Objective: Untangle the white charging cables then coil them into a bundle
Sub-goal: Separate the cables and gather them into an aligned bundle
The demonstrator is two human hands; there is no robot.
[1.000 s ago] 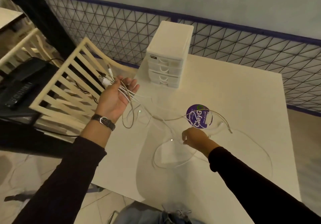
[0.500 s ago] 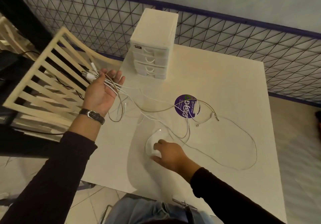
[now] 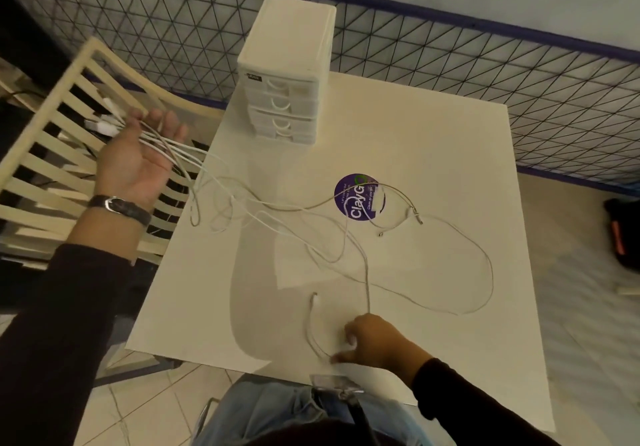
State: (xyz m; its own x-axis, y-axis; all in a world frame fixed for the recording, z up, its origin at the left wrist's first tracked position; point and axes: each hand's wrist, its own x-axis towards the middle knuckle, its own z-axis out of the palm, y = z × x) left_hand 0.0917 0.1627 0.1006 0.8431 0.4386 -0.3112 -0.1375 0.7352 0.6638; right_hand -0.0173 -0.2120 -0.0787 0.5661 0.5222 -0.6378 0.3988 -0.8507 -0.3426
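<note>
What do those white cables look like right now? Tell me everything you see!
The white charging cables are thin, smooth cords, plastic by the look, sprawled in loose, crossing loops over the table. Their thicker plug ends lie bunched across the upturned left hand, beside the table's edge. One strand crosses the purple sticker. The right hand grips a strand near the front edge.
</note>
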